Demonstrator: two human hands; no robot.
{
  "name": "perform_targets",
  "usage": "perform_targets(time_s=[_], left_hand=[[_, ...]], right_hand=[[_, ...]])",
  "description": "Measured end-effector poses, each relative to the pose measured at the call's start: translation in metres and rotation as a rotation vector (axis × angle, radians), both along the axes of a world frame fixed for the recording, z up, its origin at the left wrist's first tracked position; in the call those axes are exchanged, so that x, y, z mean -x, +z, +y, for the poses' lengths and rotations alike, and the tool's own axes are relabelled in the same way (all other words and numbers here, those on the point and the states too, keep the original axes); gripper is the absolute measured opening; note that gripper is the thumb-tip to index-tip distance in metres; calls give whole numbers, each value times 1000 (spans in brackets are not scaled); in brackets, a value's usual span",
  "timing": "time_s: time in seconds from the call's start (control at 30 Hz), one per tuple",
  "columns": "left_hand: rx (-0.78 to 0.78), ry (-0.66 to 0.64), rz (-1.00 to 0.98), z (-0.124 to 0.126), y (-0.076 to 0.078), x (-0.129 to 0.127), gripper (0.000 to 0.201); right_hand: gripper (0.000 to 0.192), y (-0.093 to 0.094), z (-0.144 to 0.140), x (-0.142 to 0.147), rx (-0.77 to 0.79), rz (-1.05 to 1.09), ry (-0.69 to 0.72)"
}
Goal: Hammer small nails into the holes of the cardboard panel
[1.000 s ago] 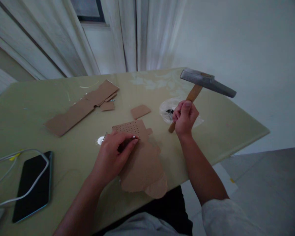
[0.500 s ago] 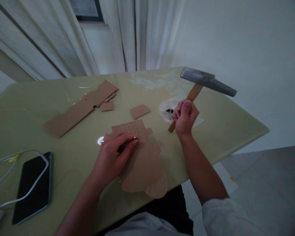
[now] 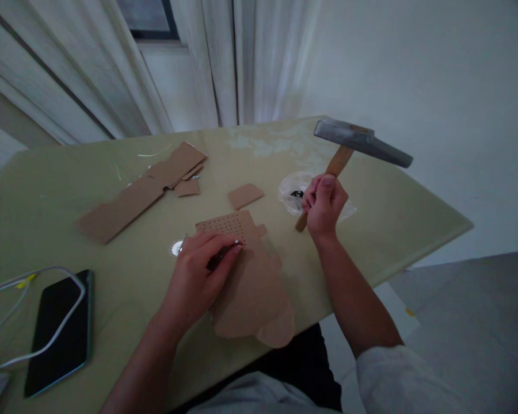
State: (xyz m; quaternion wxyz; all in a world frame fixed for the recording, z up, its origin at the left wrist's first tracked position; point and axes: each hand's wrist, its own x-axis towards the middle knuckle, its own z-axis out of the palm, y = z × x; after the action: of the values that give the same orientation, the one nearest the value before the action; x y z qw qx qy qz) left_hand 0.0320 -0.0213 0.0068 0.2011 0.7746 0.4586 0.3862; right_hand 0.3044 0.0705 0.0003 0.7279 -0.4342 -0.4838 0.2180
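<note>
Presently, the left hand point(image 3: 201, 261) pinches an apparent nail point(image 3: 236, 242) at the holed cardboard point(image 3: 252, 299) on the worktop point(image 3: 392, 230). The right hand point(image 3: 326, 205) clenches the hammer point(image 3: 345, 133) by its handle, well right of the nail, head slanting left to right.

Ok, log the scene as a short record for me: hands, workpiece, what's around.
Left hand: pinching a small pin over the card
Right hand: gripping the hammer by its handle, head raised
Card: on the table, rows of small holes at its far end
Pin tip: hidden by fingers
Beyond card: loose scrap, long strip
Behind right hand: clear bag
Far left: tablet, white cable across it
</note>
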Motion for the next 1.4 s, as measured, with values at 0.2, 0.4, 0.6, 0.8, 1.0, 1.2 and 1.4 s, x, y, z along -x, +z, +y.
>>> perform_targets(time_s=[0.2,0.4,0.6,0.8,1.0,1.2,1.4], left_hand=[[-16,5,22,0,0,-1,11],[-26,7,35,-1,1,-2,12],[-29,-12,68,-2,2,-5,16],[-58,-9,94,1,0,-6,17],[-42,-12,80,4,-4,-7,19],[-47,-9,89,6,-4,-9,21],[-48,12,81,7,-4,-12,20]], right_hand=[[65,-1,0,-1,-21,18,20],[68,1,-1,1,15,-14,-1],[71,4,-2,1,48,-5,24],[74,8,-3,-1,117,-74,177],[72,22,-26,-1,264,-220,433],[70,76,-70,-19,400,-826,468],[69,112,-98,-27,468,-1250,409]])
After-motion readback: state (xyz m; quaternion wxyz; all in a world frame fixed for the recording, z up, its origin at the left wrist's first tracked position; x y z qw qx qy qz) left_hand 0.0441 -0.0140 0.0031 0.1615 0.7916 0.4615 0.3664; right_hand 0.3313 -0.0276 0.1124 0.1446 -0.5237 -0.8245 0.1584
